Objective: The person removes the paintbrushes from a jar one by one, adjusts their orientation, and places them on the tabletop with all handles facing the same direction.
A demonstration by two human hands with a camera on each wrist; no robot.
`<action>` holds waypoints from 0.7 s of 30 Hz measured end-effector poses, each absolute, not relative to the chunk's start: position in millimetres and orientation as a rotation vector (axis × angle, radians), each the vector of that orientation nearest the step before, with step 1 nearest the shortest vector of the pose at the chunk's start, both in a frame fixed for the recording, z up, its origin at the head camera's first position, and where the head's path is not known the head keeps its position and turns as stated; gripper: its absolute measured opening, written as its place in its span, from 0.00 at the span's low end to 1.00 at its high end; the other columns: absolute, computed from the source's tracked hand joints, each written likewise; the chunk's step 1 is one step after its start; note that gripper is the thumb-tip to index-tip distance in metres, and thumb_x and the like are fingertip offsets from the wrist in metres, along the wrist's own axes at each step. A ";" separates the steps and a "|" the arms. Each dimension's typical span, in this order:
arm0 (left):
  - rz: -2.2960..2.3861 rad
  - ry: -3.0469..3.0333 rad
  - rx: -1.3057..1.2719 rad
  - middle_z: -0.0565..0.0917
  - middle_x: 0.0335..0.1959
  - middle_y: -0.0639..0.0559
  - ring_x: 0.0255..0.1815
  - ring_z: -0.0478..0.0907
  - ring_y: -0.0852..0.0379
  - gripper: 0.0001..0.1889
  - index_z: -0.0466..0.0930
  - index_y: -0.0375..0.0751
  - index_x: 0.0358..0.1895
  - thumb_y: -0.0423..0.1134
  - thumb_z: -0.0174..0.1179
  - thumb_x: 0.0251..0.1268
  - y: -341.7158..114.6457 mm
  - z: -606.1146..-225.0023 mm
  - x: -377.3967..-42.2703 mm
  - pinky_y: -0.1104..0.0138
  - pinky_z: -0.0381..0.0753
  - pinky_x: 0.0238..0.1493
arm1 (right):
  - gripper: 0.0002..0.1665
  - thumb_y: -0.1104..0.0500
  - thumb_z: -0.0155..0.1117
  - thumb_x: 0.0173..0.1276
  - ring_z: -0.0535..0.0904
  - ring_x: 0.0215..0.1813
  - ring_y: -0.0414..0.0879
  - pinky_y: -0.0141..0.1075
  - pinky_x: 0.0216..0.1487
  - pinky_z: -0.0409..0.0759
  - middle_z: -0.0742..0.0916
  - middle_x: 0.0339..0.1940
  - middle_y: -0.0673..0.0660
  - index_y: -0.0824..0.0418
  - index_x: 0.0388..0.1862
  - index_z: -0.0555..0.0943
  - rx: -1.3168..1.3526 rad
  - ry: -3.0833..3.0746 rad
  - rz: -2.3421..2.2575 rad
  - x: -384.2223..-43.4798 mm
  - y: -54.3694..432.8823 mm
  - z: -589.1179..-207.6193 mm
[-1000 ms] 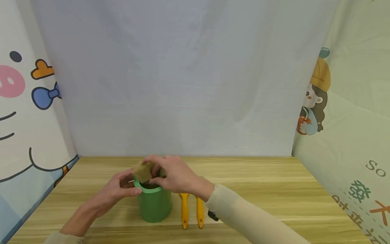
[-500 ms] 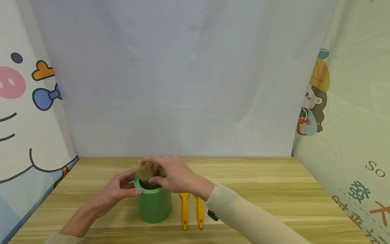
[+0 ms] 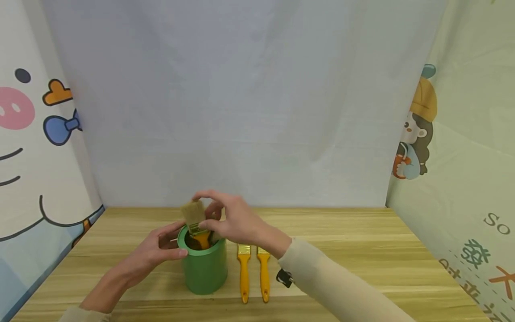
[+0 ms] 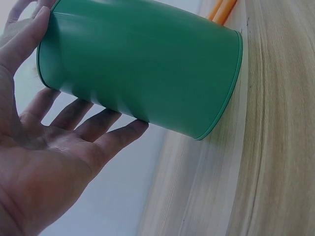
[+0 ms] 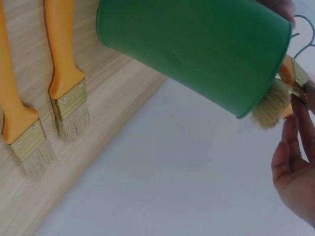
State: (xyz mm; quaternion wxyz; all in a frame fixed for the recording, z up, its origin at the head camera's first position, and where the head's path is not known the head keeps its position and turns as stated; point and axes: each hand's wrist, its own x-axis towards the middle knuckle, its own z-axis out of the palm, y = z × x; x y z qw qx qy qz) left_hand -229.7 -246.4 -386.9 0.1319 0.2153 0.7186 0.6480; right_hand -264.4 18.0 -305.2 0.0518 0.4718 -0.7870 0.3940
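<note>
A green cylindrical container (image 3: pixel 206 270) stands on the wooden table. My left hand (image 3: pixel 158 250) holds its left side, the thumb near the rim; in the left wrist view the fingertips (image 4: pixel 135 127) touch the container wall. My right hand (image 3: pixel 235 219) pinches a paintbrush (image 3: pixel 194 213) near its metal band. Its pale bristles point up, and the lower part of its orange handle is hidden inside the container. Other bristles (image 5: pixel 272 105) stick out at the rim in the right wrist view.
Two orange-handled paintbrushes (image 3: pixel 244 273) (image 3: pixel 263 273) lie side by side just right of the container, bristles away from me. A small black object (image 3: pixel 284 278) is by the right sleeve. A pale curtain (image 3: pixel 241 112) hangs behind the table, with printed cloths at both sides.
My right hand has risen and drawn the paintbrush upward, so its metal band and part of the orange handle now show. The left hand stays at the container.
</note>
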 end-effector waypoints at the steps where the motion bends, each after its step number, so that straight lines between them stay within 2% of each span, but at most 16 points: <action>1: 1.883 2.087 0.632 0.59 0.79 0.23 0.72 0.70 0.32 0.46 0.41 0.27 0.84 0.35 0.62 0.76 -246.4 -387.1 -229.7 0.60 0.81 0.59 | 0.29 0.65 0.72 0.73 0.80 0.34 0.38 0.31 0.35 0.77 0.89 0.36 0.49 0.55 0.70 0.76 1.435 -2.379 1.225 -264.3 19.3 -303.9; 5: 1.898 2.087 0.672 0.62 0.78 0.25 0.71 0.72 0.33 0.44 0.45 0.30 0.85 0.34 0.61 0.76 -245.2 -388.3 -230.4 0.58 0.81 0.59 | 0.29 0.66 0.71 0.73 0.85 0.36 0.42 0.33 0.37 0.81 0.89 0.36 0.51 0.57 0.71 0.75 1.431 -2.331 1.332 -264.4 23.4 -300.4; 10: 1.904 2.091 0.683 0.65 0.77 0.28 0.69 0.74 0.36 0.42 0.49 0.33 0.85 0.33 0.62 0.75 -243.6 -389.3 -232.0 0.57 0.81 0.59 | 0.30 0.67 0.71 0.74 0.87 0.37 0.43 0.36 0.42 0.84 0.89 0.38 0.53 0.54 0.71 0.75 1.401 -2.314 1.439 -264.4 27.0 -298.9; 21: 1.885 2.090 0.655 0.61 0.79 0.27 0.71 0.72 0.34 0.43 0.46 0.34 0.86 0.34 0.61 0.76 -244.4 -387.9 -231.8 0.58 0.81 0.60 | 0.31 0.68 0.73 0.71 0.89 0.37 0.41 0.36 0.43 0.86 0.91 0.42 0.57 0.57 0.71 0.79 1.333 -2.235 1.521 -265.4 32.9 -291.5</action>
